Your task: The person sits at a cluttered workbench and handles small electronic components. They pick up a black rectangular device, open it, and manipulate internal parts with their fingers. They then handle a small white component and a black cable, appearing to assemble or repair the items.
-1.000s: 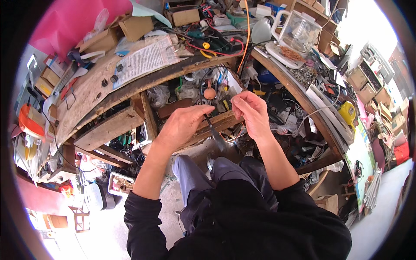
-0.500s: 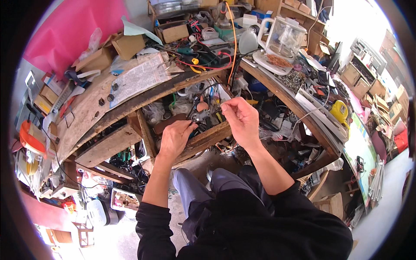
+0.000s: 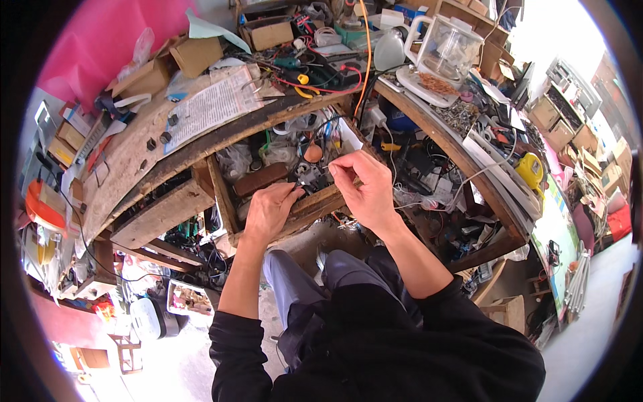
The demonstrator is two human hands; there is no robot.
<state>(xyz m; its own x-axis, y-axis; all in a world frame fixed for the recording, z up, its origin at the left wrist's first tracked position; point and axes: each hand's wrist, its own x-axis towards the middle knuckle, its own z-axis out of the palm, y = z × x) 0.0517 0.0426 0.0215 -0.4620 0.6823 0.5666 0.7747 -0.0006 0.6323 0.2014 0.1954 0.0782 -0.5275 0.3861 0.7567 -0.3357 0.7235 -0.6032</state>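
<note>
My left hand is over the front edge of an open wooden drawer, thumb and fingers pinched together. A small dark piece shows at its fingertips, too small to name. To its right, my right hand is raised with thumb and forefinger pressed together; whatever they hold, if anything, cannot be made out. The hands are apart. Between and behind them lie a grey metal part and a rounded orange-brown piece. Beside my left hand is a brown oblong block in the drawer.
A printed sheet and several small black cubes lie on the worn bench top at left. At right stand a glass jug and a yellow tape measure. An orange cord hangs down behind the drawer.
My right hand has shifted slightly left and down, nearer my left hand. The view has tilted a little. Both hands keep their pinched shape.
</note>
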